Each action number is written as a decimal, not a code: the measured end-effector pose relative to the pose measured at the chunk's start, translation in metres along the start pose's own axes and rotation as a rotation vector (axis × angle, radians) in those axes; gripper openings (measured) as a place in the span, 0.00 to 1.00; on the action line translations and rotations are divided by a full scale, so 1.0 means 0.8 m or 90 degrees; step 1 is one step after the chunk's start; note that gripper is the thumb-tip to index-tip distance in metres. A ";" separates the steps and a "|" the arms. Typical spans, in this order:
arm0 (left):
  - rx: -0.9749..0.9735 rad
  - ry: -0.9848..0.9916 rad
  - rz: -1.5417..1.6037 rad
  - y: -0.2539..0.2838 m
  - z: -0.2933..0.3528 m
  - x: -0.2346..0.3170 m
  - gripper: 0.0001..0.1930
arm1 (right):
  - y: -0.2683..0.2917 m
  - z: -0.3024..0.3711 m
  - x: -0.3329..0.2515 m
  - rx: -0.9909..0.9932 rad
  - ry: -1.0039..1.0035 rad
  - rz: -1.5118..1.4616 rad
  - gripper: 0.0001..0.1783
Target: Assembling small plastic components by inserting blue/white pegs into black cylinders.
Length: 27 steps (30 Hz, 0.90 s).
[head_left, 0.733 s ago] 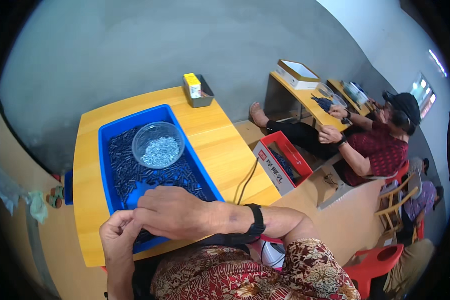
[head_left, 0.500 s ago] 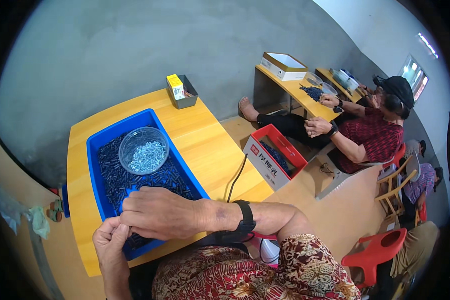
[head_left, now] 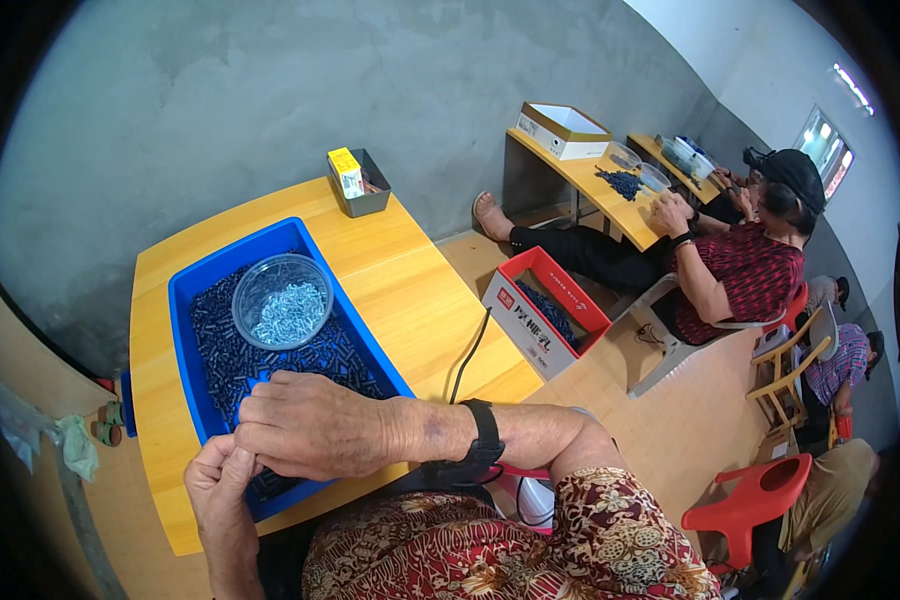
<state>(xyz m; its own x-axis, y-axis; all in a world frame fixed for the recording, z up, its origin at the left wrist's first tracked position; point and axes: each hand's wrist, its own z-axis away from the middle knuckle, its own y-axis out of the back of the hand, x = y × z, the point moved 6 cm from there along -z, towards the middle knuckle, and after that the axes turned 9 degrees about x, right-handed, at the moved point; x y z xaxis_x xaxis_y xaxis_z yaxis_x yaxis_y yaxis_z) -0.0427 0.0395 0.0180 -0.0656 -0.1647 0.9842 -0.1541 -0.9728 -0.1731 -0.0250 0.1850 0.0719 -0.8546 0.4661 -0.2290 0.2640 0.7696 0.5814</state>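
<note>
Both my hands meet over the near left corner of a blue tray (head_left: 183,330). My left hand (head_left: 216,480) is closed, thumb and fingers pinched together. Against it my right hand (head_left: 315,425) is closed too, its fingers curled and partly hidden behind the back of the hand. Whatever sits between the fingertips is too small or too covered to make out. Many small dark cylindrical pieces (head_left: 220,370) fill the tray. On top of them stands a clear round plastic tub (head_left: 245,300) with small shiny metal pieces (head_left: 292,312) inside.
The tray lies on a yellow wooden table (head_left: 430,320). At the far edge is a grey bin (head_left: 372,200) with a yellow box (head_left: 346,172). Right of the table stands a red and white carton (head_left: 540,335) of dark pieces. A co-worker (head_left: 740,260) sits beyond; a red stool (head_left: 755,505) is nearer.
My hands stay pinched together in almost the same place. The co-worker's hands have come together and lifted near their table. The view has shifted very slightly.
</note>
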 end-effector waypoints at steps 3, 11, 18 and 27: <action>0.016 -0.013 -0.012 0.001 0.000 -0.001 0.10 | -0.001 0.001 0.001 0.007 0.001 0.004 0.09; -0.009 -0.020 -0.010 0.004 -0.003 -0.003 0.11 | -0.003 0.003 0.005 0.031 -0.011 -0.011 0.10; 0.022 0.036 0.003 -0.002 0.003 0.000 0.07 | -0.003 0.003 0.008 -0.001 -0.027 -0.023 0.13; 0.001 0.036 0.030 -0.008 0.010 0.000 0.07 | 0.013 0.005 -0.001 0.019 -0.030 -0.035 0.16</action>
<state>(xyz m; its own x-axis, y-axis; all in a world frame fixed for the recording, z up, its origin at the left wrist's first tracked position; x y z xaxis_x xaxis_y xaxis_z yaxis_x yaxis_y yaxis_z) -0.0340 0.0441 0.0192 -0.1287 -0.2009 0.9711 -0.1480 -0.9644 -0.2191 -0.0199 0.1945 0.0754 -0.8464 0.4421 -0.2969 0.2310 0.8071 0.5434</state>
